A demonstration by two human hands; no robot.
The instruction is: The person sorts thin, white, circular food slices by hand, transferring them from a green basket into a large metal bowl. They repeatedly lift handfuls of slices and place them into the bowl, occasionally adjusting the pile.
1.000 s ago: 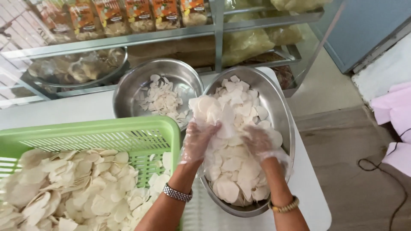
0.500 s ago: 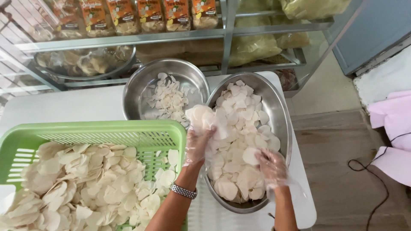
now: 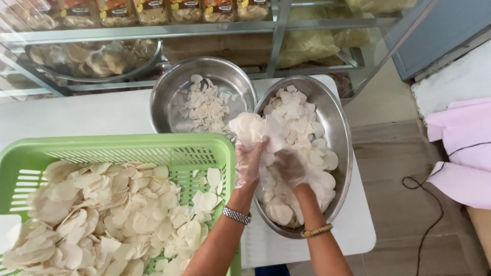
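Half a second earlier the right hand (image 3: 290, 166) lay low in the large steel bowl (image 3: 341, 128), away from the left; it has since come up beside the left hand (image 3: 249, 162), and both gloved hands now meet over the bowl's left side. The left hand's fingers are closed around a stack of pale round chips (image 3: 249, 127), held above the bowl's rim; the right hand rests curled on the chips in the bowl (image 3: 296, 115), and whether it grips any cannot be told. A smaller steel bowl (image 3: 169, 87) beside it holds broken chip pieces. The green plastic basket (image 3: 128, 145) at left stays heaped with chips. On the metal shelf (image 3: 153, 31) behind, clear packets with orange-and-brown labels (image 3: 153, 7) stand in a row.
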